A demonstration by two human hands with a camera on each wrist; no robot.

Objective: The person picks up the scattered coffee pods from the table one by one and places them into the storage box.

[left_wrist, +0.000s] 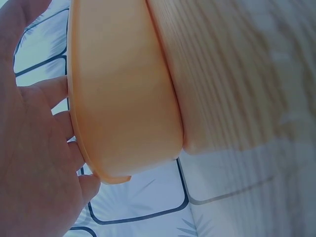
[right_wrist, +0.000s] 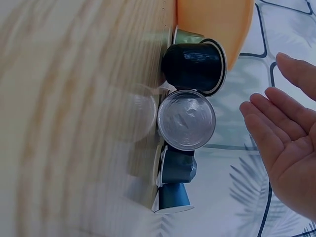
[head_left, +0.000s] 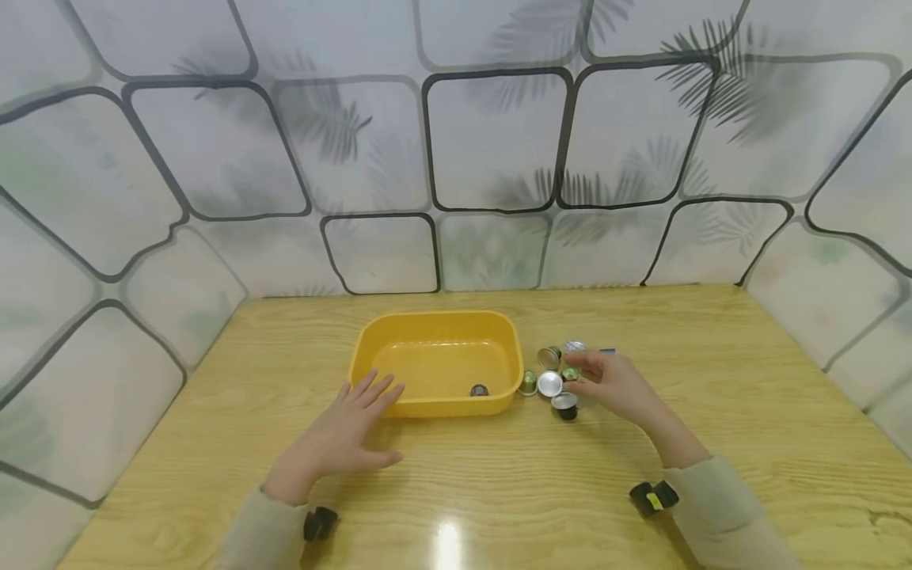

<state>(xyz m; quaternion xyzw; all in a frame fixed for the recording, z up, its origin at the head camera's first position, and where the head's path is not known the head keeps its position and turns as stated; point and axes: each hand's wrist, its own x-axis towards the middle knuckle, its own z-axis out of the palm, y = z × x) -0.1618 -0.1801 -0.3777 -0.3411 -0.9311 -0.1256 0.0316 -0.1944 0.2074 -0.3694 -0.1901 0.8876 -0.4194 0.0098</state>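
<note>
Wooden desk point(head_left: 641, 475) under all; yellow tub point(head_left: 436, 366) mid-desk, one pod point(head_left: 479, 390) inside; remaining pods point(head_left: 556, 380) clustered just right of tub. Left hand point(head_left: 349, 431) flat and relaxed against tub's near wall; right hand point(head_left: 614, 383) spread over cluster, gripping nothing. Judged mid-transfer, reaching stage; next calls for pinching one pod and lifting clear. Right wrist alone shows foil lids point(right_wrist: 186, 120); left wrist only the tub wall point(left_wrist: 123, 98).
</note>
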